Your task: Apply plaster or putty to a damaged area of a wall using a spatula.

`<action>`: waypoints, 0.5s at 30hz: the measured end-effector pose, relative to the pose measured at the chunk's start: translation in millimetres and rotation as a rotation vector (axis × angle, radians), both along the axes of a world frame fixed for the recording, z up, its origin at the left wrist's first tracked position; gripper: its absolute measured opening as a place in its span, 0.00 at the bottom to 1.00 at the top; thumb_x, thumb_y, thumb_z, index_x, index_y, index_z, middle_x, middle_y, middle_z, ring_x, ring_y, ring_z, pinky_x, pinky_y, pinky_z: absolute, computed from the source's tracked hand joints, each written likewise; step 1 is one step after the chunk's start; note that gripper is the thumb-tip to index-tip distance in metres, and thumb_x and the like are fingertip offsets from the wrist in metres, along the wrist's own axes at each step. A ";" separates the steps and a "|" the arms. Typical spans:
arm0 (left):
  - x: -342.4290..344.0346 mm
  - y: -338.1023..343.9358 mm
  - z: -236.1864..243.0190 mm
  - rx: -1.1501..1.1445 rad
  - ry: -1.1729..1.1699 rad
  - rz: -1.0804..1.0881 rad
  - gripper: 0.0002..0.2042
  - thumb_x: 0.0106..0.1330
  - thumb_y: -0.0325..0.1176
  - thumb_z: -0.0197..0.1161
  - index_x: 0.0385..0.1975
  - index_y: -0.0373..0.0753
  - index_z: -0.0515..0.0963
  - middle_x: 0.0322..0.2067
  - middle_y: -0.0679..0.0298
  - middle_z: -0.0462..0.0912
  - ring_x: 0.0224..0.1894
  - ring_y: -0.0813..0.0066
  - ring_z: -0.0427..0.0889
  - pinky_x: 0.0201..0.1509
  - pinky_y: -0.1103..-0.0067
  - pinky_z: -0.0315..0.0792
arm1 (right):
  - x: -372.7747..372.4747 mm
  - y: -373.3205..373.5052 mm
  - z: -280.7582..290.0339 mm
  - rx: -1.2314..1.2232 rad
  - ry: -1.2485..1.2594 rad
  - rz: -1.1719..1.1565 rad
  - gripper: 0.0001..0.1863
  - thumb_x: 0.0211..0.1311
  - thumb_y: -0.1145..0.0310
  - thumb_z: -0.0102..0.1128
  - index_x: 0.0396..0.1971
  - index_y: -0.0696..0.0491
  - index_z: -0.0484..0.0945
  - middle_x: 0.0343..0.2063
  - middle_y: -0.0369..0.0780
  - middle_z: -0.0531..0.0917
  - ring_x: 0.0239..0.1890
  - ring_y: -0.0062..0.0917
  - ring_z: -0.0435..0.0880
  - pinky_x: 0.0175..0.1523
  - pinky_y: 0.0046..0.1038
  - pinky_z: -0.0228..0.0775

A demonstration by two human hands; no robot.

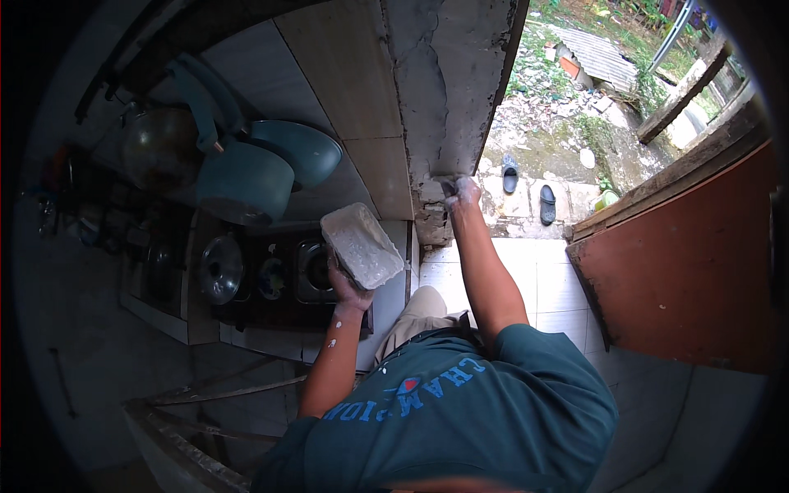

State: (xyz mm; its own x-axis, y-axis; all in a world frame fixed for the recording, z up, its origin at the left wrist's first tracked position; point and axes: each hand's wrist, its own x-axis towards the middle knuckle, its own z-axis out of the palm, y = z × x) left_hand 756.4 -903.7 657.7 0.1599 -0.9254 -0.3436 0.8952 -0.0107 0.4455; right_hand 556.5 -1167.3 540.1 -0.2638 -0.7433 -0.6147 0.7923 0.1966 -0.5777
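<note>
My left hand, smudged white, grips a rectangular plastic tub from below and the side. Wet whitish-grey plaster coats the inside of the tub, which is tilted above the stove. At the doorway, my right hand, coated in white, is closed against the low part of a rough, cracked wall post. Something small and dark shows at its fingers, pressed to the post, too unclear to name. White specks dot my left forearm.
Below the tub is a gas stove with a metal lid. Blue-green pans hang to the left. A reddish-brown door stands open at right. Outside lie dark clogs. A wooden frame stands lower left.
</note>
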 end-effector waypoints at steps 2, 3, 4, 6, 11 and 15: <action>-1.1 -0.8 -2.3 0.007 -0.001 0.000 0.31 0.67 0.60 0.47 0.64 0.46 0.63 0.59 0.60 0.71 0.60 0.55 0.72 0.63 0.55 0.67 | -10.9 -29.2 9.1 0.039 -0.123 0.003 0.10 0.54 0.76 0.60 0.38 0.54 0.77 0.31 0.40 0.80 0.29 0.29 0.82 0.24 0.35 0.73; -0.4 0.1 -4.2 0.017 0.003 0.014 0.31 0.67 0.60 0.47 0.64 0.46 0.63 0.60 0.60 0.71 0.60 0.55 0.72 0.63 0.55 0.67 | -11.1 -27.9 12.1 0.040 -0.124 0.007 0.10 0.54 0.76 0.60 0.38 0.54 0.77 0.31 0.40 0.80 0.29 0.29 0.82 0.24 0.35 0.73; 4.4 4.0 -5.2 0.029 0.005 0.043 0.31 0.67 0.60 0.47 0.64 0.46 0.63 0.60 0.60 0.70 0.60 0.55 0.72 0.63 0.55 0.67 | -3.8 -22.9 22.4 0.040 -0.144 0.060 0.10 0.54 0.75 0.61 0.38 0.54 0.77 0.31 0.40 0.80 0.30 0.30 0.82 0.24 0.36 0.74; 5.7 5.9 -2.7 0.016 0.010 0.031 0.31 0.67 0.60 0.47 0.64 0.46 0.63 0.60 0.60 0.70 0.60 0.55 0.72 0.63 0.55 0.67 | -3.7 -18.9 32.9 0.018 -0.200 0.070 0.08 0.54 0.79 0.59 0.35 0.56 0.76 0.33 0.43 0.80 0.30 0.33 0.82 0.28 0.38 0.80; 11.4 7.6 -9.4 0.052 0.002 0.021 0.32 0.67 0.60 0.46 0.64 0.46 0.63 0.60 0.60 0.70 0.61 0.55 0.71 0.64 0.56 0.66 | -15.3 16.0 112.1 -0.127 -0.160 0.052 0.06 0.59 0.83 0.50 0.36 0.66 0.72 0.36 0.52 0.80 0.34 0.42 0.85 0.43 0.34 0.85; 3.2 -3.7 -13.5 0.019 0.023 -0.012 0.32 0.67 0.60 0.46 0.64 0.45 0.63 0.60 0.60 0.70 0.61 0.56 0.71 0.65 0.56 0.65 | -35.3 65.7 147.9 -0.247 -0.088 0.144 0.06 0.59 0.83 0.49 0.35 0.68 0.73 0.35 0.50 0.80 0.34 0.38 0.84 0.42 0.33 0.83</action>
State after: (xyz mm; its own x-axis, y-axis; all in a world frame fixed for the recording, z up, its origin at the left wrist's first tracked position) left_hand 759.6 -907.3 644.2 0.1410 -0.9203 -0.3651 0.9051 -0.0297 0.4243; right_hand 521.1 -1101.6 688.0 -0.0983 -0.8990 -0.4267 0.8156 0.1729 -0.5522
